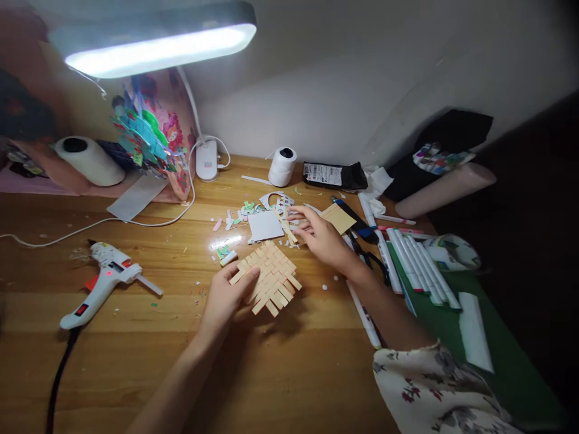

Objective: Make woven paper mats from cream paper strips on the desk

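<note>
The left hand (228, 292) grips the woven mat (272, 274) by its left corner, thumb on top; strip ends jut from the mat's edges. Just beyond the mat, to its right, the right hand (323, 238) curls beside pale strips (288, 231); whether its fingers pinch one, I cannot tell. Open tabletop (280, 386) spreads on the mat's near side; the glue gun (106, 277) lies well left, the markers (423, 265) right.

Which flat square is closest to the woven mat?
The white square, just beyond the woven mat; the tan square lies farther off, behind the right hand.
</note>
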Demonstrator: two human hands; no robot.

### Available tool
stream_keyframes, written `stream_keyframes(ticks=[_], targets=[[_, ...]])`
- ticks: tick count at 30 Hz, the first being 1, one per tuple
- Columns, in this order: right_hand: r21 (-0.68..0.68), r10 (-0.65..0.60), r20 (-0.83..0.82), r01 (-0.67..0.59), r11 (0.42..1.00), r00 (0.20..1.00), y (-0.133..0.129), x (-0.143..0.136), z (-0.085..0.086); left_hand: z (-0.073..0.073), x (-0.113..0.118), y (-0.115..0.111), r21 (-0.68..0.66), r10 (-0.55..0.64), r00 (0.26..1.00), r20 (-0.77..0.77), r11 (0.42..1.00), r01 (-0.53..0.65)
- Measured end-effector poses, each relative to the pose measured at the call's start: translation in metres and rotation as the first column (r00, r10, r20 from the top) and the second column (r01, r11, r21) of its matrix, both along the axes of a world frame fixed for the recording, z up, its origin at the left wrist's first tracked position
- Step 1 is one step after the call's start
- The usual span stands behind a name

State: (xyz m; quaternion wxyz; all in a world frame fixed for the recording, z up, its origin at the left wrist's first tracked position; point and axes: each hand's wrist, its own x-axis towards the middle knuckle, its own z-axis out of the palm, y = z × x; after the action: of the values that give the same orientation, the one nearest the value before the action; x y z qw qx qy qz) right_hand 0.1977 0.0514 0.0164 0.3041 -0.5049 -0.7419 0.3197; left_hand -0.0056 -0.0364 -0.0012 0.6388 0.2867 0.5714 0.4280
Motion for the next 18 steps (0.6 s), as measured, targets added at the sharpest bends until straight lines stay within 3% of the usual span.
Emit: stream_keyframes(ticks=[4,6,9,14,18], targets=[[-0.064,0.002,0.383,0.025,0.998,0.924,-0.044,0.058,0.009,-0.002,-0.001,0.002,-0.005,0.036,0.998,0.050,0.999,-0.035],[0.011,-0.179,0.469,0.196,0.980,0.865,-0.066,0.088,0.007,-0.001,0.002,0.002,-0.014,0.065,0.995,0.069,0.998,-0.065],[0.072,-0.434,0.555,0.479,0.875,0.710,-0.086,0.120,-0.009,0.002,0.009,0.000,-0.033,0.064,0.991,0.117,0.998,-0.060],[0.034,-0.470,0.583,0.558,0.829,0.662,-0.083,0.130,-0.044,0.006,0.017,-0.002,-0.167,0.026,0.990,0.139,0.986,-0.003],[0.030,-0.466,0.612,0.570,0.821,0.639,-0.086,0.133,-0.039,0.011,0.017,-0.002,-0.136,0.030,0.997,0.067,0.990,-0.021]])
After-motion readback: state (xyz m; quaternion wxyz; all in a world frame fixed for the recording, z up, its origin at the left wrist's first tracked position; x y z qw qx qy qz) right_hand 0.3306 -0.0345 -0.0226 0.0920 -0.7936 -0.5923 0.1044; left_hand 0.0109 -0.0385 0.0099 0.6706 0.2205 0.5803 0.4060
